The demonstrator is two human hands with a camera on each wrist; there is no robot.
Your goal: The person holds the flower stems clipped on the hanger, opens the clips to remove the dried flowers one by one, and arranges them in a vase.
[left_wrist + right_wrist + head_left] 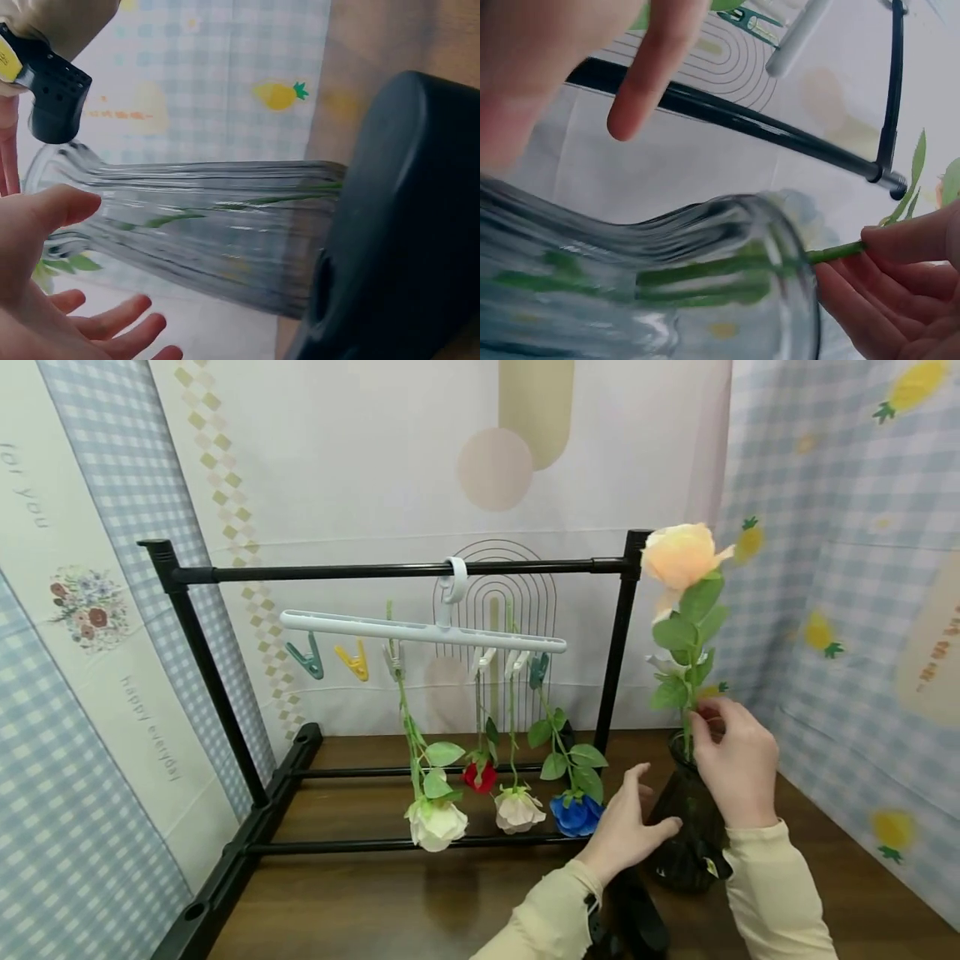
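- The right hand [738,760] pinches the green stem [838,251] of a peach rose [681,556] just above the mouth of a dark ribbed glass vase [686,827]; thumb and fingers are pressed together on the stem, and that grip shows plainly in the right wrist view.
- The rose stands roughly upright, its bloom well above the vase and its lower stem running down inside the glass.
- The vase stands on the brown desk [420,902], near the right post of a black rack [225,710].
- The left hand [626,827] lies against the left side of the vase with fingers spread and relaxed. From the left wrist view its thumb seems to touch the glass, though the blur makes that hard to confirm.
- A pale hanger [420,628] hooks over the rack's top bar, with coloured clips along it.
- Four flowers hang head-down from the clips: a white rose [437,822], a red one [480,774], a cream one [517,808] and a blue one [576,814].
- Patterned cloth backdrops [847,568] surround the desk.
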